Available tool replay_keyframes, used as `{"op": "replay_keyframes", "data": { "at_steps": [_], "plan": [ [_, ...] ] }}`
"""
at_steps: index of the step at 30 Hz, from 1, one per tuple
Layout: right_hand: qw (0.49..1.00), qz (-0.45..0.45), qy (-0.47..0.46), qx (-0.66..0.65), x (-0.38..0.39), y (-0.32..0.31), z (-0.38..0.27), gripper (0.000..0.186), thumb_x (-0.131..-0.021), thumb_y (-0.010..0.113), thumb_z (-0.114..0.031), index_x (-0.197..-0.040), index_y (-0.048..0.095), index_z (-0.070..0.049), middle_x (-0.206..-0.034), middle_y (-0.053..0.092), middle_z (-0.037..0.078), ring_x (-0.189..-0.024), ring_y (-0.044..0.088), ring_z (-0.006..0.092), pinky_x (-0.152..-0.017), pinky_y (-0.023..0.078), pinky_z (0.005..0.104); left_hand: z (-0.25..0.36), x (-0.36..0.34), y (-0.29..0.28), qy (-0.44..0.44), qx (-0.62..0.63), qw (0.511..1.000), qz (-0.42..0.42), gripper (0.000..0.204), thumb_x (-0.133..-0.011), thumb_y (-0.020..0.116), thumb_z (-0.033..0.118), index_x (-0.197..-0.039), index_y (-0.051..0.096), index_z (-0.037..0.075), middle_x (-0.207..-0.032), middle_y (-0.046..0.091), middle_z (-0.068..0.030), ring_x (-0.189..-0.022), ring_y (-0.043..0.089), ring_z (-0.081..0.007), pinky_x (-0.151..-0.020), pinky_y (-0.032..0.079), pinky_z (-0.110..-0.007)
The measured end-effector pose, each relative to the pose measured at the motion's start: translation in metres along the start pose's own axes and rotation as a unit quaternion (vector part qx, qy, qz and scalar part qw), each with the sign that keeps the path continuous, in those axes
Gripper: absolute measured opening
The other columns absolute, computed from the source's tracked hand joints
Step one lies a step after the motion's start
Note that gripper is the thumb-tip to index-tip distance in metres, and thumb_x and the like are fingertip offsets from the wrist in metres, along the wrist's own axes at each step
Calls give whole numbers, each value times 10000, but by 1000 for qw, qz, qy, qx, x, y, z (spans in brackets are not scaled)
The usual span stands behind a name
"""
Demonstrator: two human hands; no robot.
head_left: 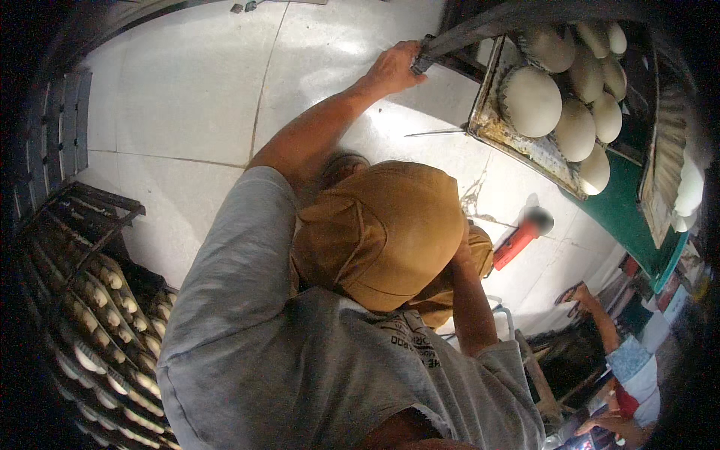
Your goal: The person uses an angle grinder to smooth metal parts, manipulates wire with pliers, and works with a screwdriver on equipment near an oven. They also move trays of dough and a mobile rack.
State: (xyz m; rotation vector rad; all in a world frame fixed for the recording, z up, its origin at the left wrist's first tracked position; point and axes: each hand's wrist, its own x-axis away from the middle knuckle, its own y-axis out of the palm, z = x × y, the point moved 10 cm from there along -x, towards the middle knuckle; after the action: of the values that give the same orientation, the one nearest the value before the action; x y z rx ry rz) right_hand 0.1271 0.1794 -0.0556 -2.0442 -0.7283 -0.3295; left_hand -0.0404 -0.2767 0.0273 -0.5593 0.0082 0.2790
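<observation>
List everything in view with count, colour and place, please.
Floor tiles: several, white, upper middle.
Long metal-looking bar: one, dark, upper middle.
Rectangular metal trays: two, stained brown, upper right.
Round dough balls: nine or more, cream, on these trays.
Flat panel: one, green, right.
Elongated object, kind unclear: one, red, right.
Metal-looking rack: one, dark, lower left.
Small dough pieces: many, cream, on this rack.
Co-worker's sleeve: one, light blue, lower right.
Trousers: one pair, brown, centre.
T-shirt: one, grey, lower centre.
Left grip: one, bare, around the bar.
Right forearm: one, bare, right of trousers.
</observation>
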Motion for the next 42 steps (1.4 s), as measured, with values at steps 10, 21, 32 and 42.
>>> {"op": "replay_keyframes", "data": {
  "at_steps": [10,21,32,42],
  "plan": [
    [999,30,-30,0,-3,9,4,536,-913,599,-313,-1389,449,-118,-931,686,262,-868,665,469,-739,542,540,25,-10,-13,66,-124,989,-43,475,-745,642,14,-1215,576,8,-1159,613,-226,-1103,600,-392,-969,495,-465],
    [984,-24,-70,159,-1,-5,-67,560,-921,583,-284,-1403,427,-44,-939,682,276,-843,672,440,-744,541,497,32,-18,-34,131,-82,988,-24,503,-774,688,106,-1248,564,-9,-1231,571,-227,-1204,540,-374,-1056,436,-433],
    [982,28,-23,184,-10,-28,-99,603,-959,542,-245,-1503,327,-104,-839,664,290,-769,658,460,-715,512,539,59,-43,-21,81,-77,989,-99,482,-900,667,255,-1281,525,-6,-1126,643,-268,-1091,608,-414,-975,473,-473],
    [985,-22,69,155,4,-11,-105,582,-953,533,-269,-1485,364,-106,-888,678,288,-870,657,465,-826,502,529,64,-18,16,-9,-130,969,-208,448,-924,651,291,-1207,546,-40,-1011,674,-285,-995,646,-444,-885,524,-479]
  ]
}}
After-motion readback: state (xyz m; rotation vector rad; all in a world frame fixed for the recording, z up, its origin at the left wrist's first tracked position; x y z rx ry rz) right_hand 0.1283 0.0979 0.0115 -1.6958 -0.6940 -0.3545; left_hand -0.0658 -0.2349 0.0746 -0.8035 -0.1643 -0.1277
